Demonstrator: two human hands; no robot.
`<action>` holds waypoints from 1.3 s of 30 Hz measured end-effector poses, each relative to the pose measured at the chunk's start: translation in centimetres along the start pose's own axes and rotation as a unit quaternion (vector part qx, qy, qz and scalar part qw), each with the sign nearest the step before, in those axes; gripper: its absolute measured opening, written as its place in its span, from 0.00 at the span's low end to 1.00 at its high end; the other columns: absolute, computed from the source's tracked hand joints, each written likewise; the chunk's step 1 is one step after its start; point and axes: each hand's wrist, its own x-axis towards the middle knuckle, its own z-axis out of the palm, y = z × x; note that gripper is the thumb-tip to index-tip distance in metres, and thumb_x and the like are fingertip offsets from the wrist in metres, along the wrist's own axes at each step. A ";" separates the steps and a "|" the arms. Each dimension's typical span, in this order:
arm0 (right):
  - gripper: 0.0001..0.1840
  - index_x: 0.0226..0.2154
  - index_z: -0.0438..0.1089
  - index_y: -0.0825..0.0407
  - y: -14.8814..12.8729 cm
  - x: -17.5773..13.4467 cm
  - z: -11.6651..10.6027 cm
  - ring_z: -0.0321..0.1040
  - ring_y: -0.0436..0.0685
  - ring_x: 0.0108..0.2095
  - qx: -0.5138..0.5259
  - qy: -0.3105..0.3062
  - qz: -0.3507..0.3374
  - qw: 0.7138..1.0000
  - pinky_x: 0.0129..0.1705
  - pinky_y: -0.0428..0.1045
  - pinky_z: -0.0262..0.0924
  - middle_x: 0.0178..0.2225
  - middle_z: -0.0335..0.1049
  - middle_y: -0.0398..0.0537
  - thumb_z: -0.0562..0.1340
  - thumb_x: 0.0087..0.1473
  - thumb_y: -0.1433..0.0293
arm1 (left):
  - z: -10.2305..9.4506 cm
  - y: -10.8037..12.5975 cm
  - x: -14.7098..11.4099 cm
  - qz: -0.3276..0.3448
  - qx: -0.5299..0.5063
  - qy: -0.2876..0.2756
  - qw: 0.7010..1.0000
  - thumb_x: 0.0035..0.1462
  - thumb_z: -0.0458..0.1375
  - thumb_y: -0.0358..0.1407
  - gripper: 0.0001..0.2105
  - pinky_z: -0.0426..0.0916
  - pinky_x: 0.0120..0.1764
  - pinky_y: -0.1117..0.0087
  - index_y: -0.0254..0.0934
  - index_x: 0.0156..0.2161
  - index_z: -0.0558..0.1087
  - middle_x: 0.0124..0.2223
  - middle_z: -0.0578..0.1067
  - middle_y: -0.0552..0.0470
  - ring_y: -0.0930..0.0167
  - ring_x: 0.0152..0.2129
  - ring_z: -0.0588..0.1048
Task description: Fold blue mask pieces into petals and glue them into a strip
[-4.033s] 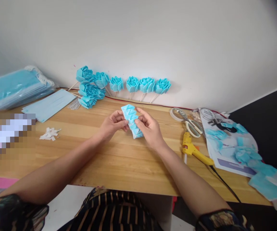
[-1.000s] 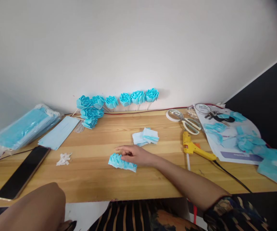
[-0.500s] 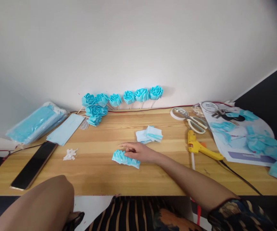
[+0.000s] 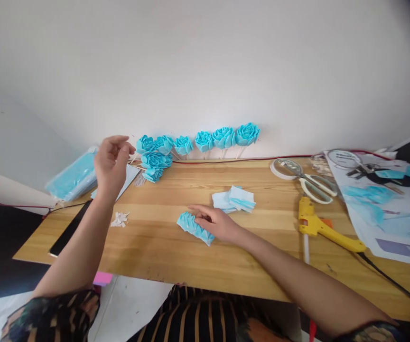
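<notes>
My right hand point(image 4: 221, 225) rests low over the right end of a pleated strip of light blue fabric point(image 4: 192, 228) on the table. Its thumb touches the strip, while its fingers reach out loosely beyond it. Raised at the left is my left hand point(image 4: 114, 159), its fingers half bent and the thumb apart, with nothing visible in it. It is nearest the blue fabric roses point(image 4: 157, 160) on thin sticks, beside the wall. Just behind my right hand lie cut blue and white fabric pieces point(image 4: 241, 198).
At the right are a yellow glue gun point(image 4: 333, 233), scissors point(image 4: 319, 189), a tape roll point(image 4: 279, 175) and a printed sheet point(image 4: 368, 232). At the left are bagged masks point(image 4: 71, 178), a phone point(image 4: 68, 235) and white scraps point(image 4: 120, 219). More roses point(image 4: 224, 137) lean on the wall.
My left hand has risen from below the table edge to the roses' left side. My right hand stays on the pleated strip. The view has shifted left and tilted.
</notes>
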 end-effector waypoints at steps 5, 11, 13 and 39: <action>0.25 0.59 0.67 0.49 0.2 0.2 0.3 0.61 0.50 0.28 0.006 0.022 0.009 1.000 0.31 0.46 0.55 0.32 0.72 0.44 0.57 0.60 0.69 | 1.6 -6.1 1.8 -0.071 0.122 -0.068 0.988 0.58 0.55 0.32 0.14 0.72 0.47 0.63 0.35 0.48 0.76 0.45 0.81 0.45 0.65 0.40 0.78; 0.25 0.59 0.68 0.51 0.1 0.1 0.1 0.66 0.52 0.31 0.012 0.006 0.020 1.000 0.31 0.47 0.58 0.37 0.76 0.48 0.58 0.59 0.69 | 3.1 -8.2 2.5 -0.046 0.167 -0.011 0.985 0.57 0.52 0.28 0.18 0.71 0.46 0.65 0.33 0.51 0.76 0.48 0.79 0.42 0.66 0.41 0.77; 0.25 0.59 0.68 0.50 0.1 0.1 0.0 0.67 0.52 0.32 0.010 0.004 0.016 1.000 0.32 0.47 0.59 0.38 0.76 0.48 0.58 0.59 0.69 | 3.1 -7.0 1.5 -0.025 0.154 0.074 0.985 0.59 0.50 0.28 0.17 0.70 0.42 0.67 0.32 0.49 0.75 0.43 0.79 0.44 0.68 0.37 0.76; 0.26 0.60 0.68 0.52 -0.2 0.1 -0.5 0.66 0.50 0.30 -0.008 -0.030 0.018 0.999 0.33 0.46 0.58 0.34 0.75 0.46 0.58 0.59 0.72 | 9.8 3.2 -4.0 0.048 0.408 -0.378 0.830 0.65 0.43 0.28 0.27 0.75 0.38 0.53 0.40 0.67 0.60 0.71 0.57 0.33 0.53 0.42 0.80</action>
